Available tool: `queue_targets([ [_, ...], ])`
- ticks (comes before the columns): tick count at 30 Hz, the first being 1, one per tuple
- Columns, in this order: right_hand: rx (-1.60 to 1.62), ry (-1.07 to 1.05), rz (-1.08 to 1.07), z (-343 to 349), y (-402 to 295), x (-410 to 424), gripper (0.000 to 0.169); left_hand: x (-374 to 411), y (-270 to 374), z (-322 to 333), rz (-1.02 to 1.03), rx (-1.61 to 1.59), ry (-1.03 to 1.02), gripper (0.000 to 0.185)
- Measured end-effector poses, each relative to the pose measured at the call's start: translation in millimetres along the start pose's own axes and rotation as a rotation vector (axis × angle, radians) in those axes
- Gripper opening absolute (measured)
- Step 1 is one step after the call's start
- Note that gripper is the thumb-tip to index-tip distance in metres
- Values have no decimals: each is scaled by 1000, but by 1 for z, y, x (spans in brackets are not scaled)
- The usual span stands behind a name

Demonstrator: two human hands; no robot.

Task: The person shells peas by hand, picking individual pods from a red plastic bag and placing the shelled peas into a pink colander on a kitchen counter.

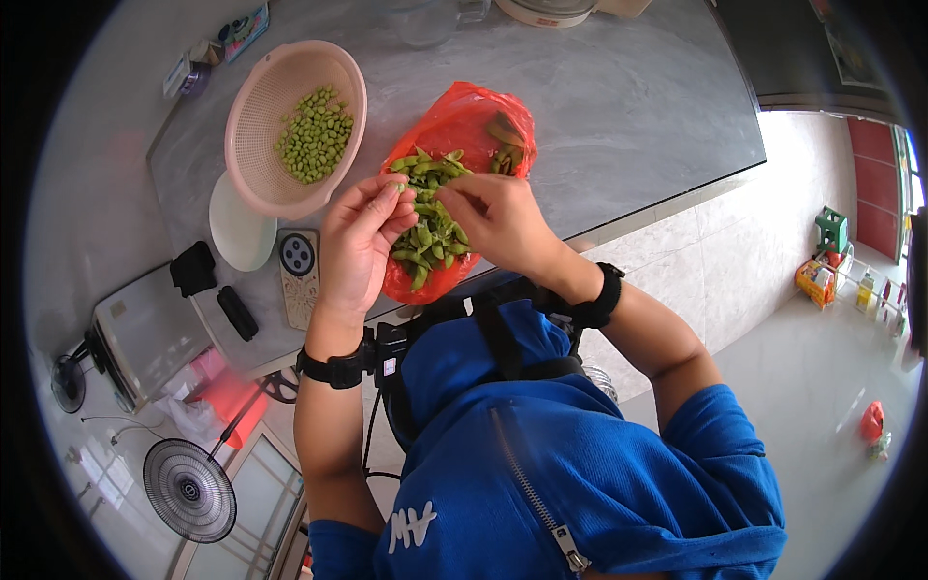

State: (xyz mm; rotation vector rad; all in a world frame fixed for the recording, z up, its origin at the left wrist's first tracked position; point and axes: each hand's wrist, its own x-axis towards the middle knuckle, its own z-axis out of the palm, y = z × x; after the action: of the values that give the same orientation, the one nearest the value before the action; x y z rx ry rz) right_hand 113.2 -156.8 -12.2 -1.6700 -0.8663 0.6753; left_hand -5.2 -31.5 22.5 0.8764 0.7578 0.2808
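My left hand [366, 232] pinches a small pale green soybean [401, 188] between thumb and fingertips; whether a bit of pod is still on it is too small to tell. Just to the right, my right hand [500, 217] has its thumb and forefinger drawn together, and whatever may lie between them is hidden. Both hands are over a heap of green soybean pods [435, 235] on a spread red plastic bag [464, 109]. Darker, brownish pods [507, 145] lie in the bag's upper right part. Shelled green soybeans [315, 138] rest in a pink plastic colander [250, 138] at the left.
A white plate [243, 232] sits partly beneath the colander's edge. Near my left wrist lie a phone [299, 290] and a black case [237, 313] on the grey countertop [623, 109]. Toward the far edge stand a clear pitcher [424, 22] and a round lidded appliance [547, 11].
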Motion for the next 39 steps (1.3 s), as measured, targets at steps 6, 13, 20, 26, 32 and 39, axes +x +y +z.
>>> queue_targets([
  [6, 365, 23, 150, 7, -17, 8, 18, 1, -14, 6, 113, 73, 47, 13],
  [13, 369, 40, 176, 7, -18, 8, 15, -2, -14, 21, 357, 454, 108, 14],
  [20, 139, 105, -87, 5, -23, 10, 14, -2, -14, 27, 448, 650, 156, 14],
  [26, 87, 135, -147, 7, -22, 11, 12, -3, -15, 34, 459, 582, 199, 12],
  [32, 268, 118, 1, 3, -20, 11, 13, -3, -11, 33, 490, 644, 114, 17],
  [39, 166, -115, 49, -15, -22, 12, 18, -3, 1, 27, 621, 1010, 36, 15],
])
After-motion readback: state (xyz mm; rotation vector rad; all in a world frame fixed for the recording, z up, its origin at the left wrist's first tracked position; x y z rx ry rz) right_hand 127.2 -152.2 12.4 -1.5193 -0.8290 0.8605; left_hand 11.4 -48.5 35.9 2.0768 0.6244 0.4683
